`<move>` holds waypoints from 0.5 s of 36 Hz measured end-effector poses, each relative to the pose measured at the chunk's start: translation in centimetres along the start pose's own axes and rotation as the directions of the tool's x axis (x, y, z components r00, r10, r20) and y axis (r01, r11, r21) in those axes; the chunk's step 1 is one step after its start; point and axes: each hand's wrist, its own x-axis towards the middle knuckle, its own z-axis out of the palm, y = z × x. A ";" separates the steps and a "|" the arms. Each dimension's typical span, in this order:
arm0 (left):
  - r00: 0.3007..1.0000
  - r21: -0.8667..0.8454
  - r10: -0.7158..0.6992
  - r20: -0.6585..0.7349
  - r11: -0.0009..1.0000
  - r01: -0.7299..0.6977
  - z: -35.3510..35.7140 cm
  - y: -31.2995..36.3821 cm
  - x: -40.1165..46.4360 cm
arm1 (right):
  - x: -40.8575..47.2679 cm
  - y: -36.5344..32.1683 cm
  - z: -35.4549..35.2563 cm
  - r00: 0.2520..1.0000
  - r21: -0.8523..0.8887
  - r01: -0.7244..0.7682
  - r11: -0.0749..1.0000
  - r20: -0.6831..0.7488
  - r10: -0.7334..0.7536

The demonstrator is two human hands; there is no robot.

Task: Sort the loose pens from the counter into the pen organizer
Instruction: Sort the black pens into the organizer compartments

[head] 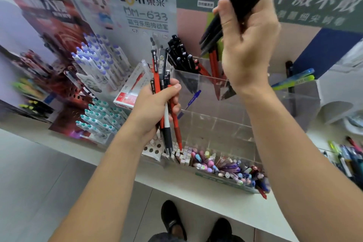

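Observation:
My left hand (155, 107) grips a mixed bunch of red and black pens (164, 88), held upright just left of the clear acrylic pen organizer (216, 124). Higher up, my right hand (247, 43) holds a bundle of black pens (239, 4) raised above the organizer's back compartment, blurred by motion. That back compartment holds black pens (181, 55) and red pens (213, 65). A blue pen (191, 101) leans in a middle compartment. The front compartment is packed with pastel pens (222, 165).
White-and-blue pens (98, 61) and teal-capped pens (100, 118) stand in a display rack at left. A red pen box (133, 88) sits behind my left hand. Loose pens (345, 155) lie at the right on the white counter (196, 184). My shoes show below the counter edge.

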 end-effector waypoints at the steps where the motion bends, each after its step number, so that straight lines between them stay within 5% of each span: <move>1: 1.000 0.002 -0.001 -0.003 1.000 0.001 0.0 0.0 0.0 | -0.2 0.3 0.4 0.999 -0.017 0.003 1.000 0.044 -0.002; 6: 1.000 -0.001 -0.008 -0.017 1.000 0.008 -0.2 -0.1 0.1 | -1.2 1.3 2.2 0.949 -0.126 -0.133 0.983 0.271 0.163; 10: 1.000 -0.001 -0.008 -0.018 1.000 0.007 -0.4 0.0 0.0 | -0.2 0.9 2.6 0.833 -0.327 -0.126 0.937 0.478 0.278; 15: 1.000 0.013 -0.010 -0.017 1.000 0.011 -0.4 -0.1 0.0 | 2.4 0.8 2.1 0.609 -0.569 -0.122 0.813 0.604 0.514; 18: 1.000 0.015 -0.010 -0.007 1.000 0.010 -0.2 0.0 -0.1 | 2.3 0.8 2.0 0.609 -0.556 -0.128 0.821 0.609 0.507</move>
